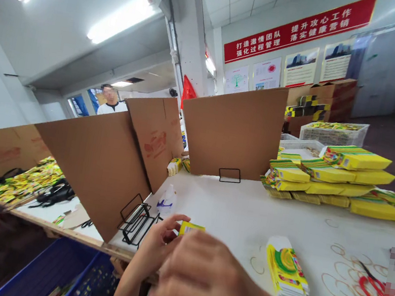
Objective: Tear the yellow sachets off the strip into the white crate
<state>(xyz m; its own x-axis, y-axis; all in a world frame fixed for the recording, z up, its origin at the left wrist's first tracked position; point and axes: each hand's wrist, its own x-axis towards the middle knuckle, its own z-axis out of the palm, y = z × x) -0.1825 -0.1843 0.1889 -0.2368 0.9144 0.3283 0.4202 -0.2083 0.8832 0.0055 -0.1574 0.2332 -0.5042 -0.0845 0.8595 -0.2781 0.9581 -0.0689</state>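
Near the table's front edge my left hand [158,242] is closed around a small yellow carton [191,227], whose top end shows. In front of it, slightly blurred, is my right hand [204,279], its fingers curled in and its back toward me. It covers the lower part of the carton; anything inside its fingers is hidden. To the right lies a stack of flat yellow-and-white cartons [286,272] on the white table [232,211]. A black wire stand [137,221] is left of my hands, with a crumpled clear plastic piece [167,199] behind it.
Cardboard panels [234,129] wall off the table's back and left. Yellow carton bundles [327,183] are piled at back right. Rubber bands [344,274] and red-handled scissors [375,291] lie at right. A blue bin [47,264] sits below left. A person [111,102] is beyond the panels.
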